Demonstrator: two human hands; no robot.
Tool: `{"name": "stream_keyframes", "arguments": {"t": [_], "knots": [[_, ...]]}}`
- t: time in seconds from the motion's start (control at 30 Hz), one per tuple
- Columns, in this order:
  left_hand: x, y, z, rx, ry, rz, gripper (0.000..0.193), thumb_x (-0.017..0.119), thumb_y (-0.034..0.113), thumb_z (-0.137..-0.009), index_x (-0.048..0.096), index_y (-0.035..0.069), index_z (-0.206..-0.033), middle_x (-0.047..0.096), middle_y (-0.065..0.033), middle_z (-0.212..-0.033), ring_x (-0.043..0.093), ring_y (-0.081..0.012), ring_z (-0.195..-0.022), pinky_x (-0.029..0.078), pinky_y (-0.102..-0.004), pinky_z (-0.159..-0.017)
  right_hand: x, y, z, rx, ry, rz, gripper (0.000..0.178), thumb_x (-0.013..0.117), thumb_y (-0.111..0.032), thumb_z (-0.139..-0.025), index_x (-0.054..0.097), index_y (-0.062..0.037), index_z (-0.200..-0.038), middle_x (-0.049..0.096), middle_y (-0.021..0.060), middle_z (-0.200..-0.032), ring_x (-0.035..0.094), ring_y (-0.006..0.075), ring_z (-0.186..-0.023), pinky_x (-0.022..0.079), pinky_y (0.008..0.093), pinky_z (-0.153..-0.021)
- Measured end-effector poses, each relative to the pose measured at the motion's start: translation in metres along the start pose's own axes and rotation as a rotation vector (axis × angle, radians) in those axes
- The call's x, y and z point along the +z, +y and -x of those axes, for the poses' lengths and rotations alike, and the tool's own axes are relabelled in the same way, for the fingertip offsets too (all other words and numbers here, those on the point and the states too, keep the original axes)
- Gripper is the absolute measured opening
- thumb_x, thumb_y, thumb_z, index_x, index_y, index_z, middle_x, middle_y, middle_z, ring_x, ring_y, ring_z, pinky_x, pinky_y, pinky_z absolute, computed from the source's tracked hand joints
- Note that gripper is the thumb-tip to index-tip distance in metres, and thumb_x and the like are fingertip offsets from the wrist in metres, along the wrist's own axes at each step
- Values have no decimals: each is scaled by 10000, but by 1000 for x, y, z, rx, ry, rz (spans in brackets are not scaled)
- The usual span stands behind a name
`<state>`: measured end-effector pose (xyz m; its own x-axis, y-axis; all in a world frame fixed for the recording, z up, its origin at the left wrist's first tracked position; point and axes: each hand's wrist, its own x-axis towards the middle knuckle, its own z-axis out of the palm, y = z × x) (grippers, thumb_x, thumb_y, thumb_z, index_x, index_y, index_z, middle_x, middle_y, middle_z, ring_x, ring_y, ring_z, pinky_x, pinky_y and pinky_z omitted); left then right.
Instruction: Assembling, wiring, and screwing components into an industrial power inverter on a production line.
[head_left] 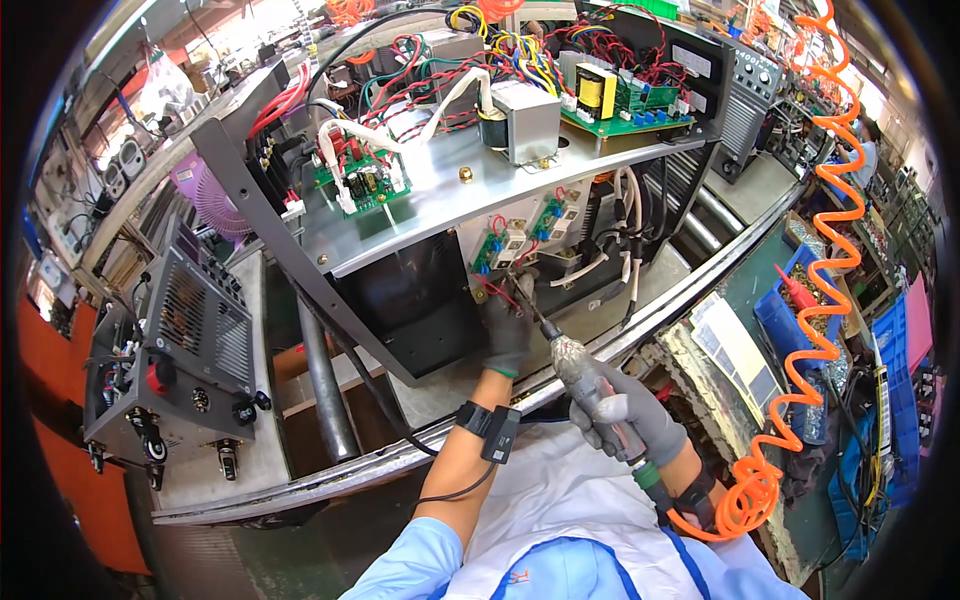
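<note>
My right hand (640,408), in a grey glove, is wrapped round a worn air screwdriver (585,375). Its long thin bit slants up and left into the lower bay of an open, black-framed electrical unit (430,235). Close to the bit's tip is my gloved left hand (508,328), reaching into the bay with bent fingers drawn together; what they pinch is too small to tell. Just above these fingers, small green circuit boards (490,252) with red wires sit on a pale metal plate (480,225). White cables (628,235) hang to the right of the plate.
An orange coiled hose (820,255) runs from overhead to the screwdriver's rear. The unit's upper shelf carries a transformer (530,120) and loose wiring. Another unit (180,370) stands left on the roller conveyor (325,380). Blue bins (790,310) with small parts lie right.
</note>
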<state>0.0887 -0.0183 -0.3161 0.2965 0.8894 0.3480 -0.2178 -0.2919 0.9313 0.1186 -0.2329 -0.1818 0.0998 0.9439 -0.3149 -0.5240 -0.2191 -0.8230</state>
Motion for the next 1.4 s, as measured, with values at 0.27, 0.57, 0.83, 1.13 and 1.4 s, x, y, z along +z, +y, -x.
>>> {"name": "stream_keyframes", "arguments": {"t": [0.27,0.57,0.83,1.13,1.4], "knots": [[9,29,5,-147,67,282,142,594,142,-862,632,33,-944,577,24,-776,481,-49,-652,373,-220,-532,-2,14,-10,-178,96,498,834,703,-190,-641,292,6,-1340,518,136,-1082,514,201,-993,399,296,-868],[16,14,-2,-61,158,343,140,605,202,-869,617,89,-950,540,50,-640,422,-18,-480,311,-185,-423,-2,19,-13,-285,125,673,899,714,-200,-640,235,-10,-1377,512,148,-1152,506,204,-1039,388,304,-909],[12,7,-4,-107,107,286,139,599,200,-871,626,88,-948,569,35,-691,443,-24,-508,335,-184,-445,4,14,-9,-259,169,645,907,711,-216,-619,252,-8,-1373,503,131,-1171,491,190,-1064,382,312,-921],[12,8,-2,-187,79,415,128,576,103,-866,627,10,-937,610,-11,-864,547,-88,-788,437,-244,-673,6,0,-9,-227,245,1106,959,684,-320,-615,201,-48,-1398,590,248,-938,612,362,-805,465,338,-764],[20,7,-9,-258,218,713,108,561,127,-883,622,42,-859,510,50,-648,411,-5,-526,287,-207,-437,6,0,-17,-197,186,786,917,696,-235,-606,257,1,-1375,524,167,-1129,516,222,-1023,380,313,-906]]}}
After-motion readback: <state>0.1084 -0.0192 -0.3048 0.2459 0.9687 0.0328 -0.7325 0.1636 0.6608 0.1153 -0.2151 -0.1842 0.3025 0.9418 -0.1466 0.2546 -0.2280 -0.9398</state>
